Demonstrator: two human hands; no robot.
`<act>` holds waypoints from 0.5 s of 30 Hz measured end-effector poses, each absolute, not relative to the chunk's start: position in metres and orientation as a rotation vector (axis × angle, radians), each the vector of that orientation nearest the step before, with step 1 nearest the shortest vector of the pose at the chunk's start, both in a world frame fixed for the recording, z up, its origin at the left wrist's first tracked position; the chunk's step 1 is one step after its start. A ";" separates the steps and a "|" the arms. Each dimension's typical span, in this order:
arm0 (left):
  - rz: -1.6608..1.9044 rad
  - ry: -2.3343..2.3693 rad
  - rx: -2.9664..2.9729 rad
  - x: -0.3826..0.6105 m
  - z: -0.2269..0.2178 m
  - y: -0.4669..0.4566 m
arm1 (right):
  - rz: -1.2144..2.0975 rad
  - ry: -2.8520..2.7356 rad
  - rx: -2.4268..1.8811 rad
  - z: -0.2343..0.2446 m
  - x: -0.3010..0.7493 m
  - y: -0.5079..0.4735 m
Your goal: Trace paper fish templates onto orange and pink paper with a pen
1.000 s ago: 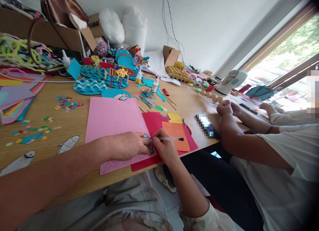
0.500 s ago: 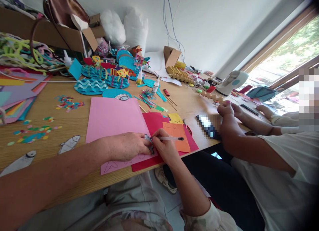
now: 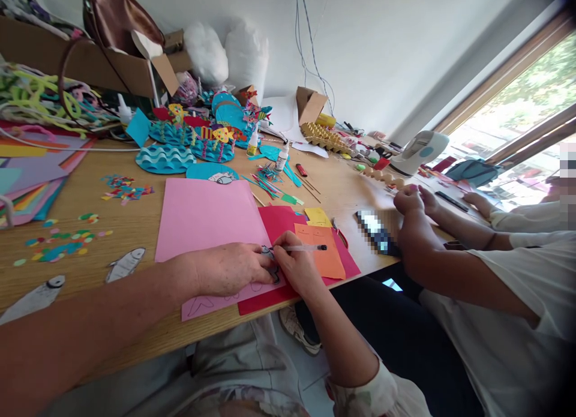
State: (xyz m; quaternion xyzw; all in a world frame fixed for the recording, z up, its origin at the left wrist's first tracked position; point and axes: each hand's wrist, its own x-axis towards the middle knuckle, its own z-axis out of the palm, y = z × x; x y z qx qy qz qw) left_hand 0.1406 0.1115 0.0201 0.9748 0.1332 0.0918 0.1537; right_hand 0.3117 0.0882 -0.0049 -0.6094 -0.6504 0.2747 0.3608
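My left hand (image 3: 231, 268) lies flat on a pink sheet of paper (image 3: 207, 216), its fingers stretched to the right. Its fingertips press on a small grey-white paper cutout (image 3: 272, 275), mostly covered by my hands. In my right hand (image 3: 294, 266) is a clear-barrelled pen (image 3: 308, 248), gripped near its tip at the cutout's upper edge. The exact tip is hidden by fingers. Pen outlines run along the sheet's near edge. Beneath the pink sheet lies a red sheet (image 3: 275, 218), with an orange piece (image 3: 330, 258) bearing drawn marks on top.
Paper fish (image 3: 126, 264) and confetti (image 3: 63, 243) lie to the left. Blue paper crafts (image 3: 166, 159), glue bottles (image 3: 282, 158) and sticks (image 3: 310, 186) stand or lie behind. At right are a phone (image 3: 375, 231) and another person's hands (image 3: 411, 200).
My right hand and the pen have shifted very slightly up and left along the cutout. The left hand stays in place on the paper. The whole view has shifted a little.
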 end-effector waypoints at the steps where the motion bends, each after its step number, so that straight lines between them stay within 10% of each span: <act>1: 0.244 0.343 2.794 0.141 0.019 0.112 | 0.710 -1.679 -1.564 -0.005 0.311 0.089; 15: 0.225 0.289 2.816 0.140 0.022 0.111 | 0.768 -1.674 -1.522 -0.006 0.309 0.100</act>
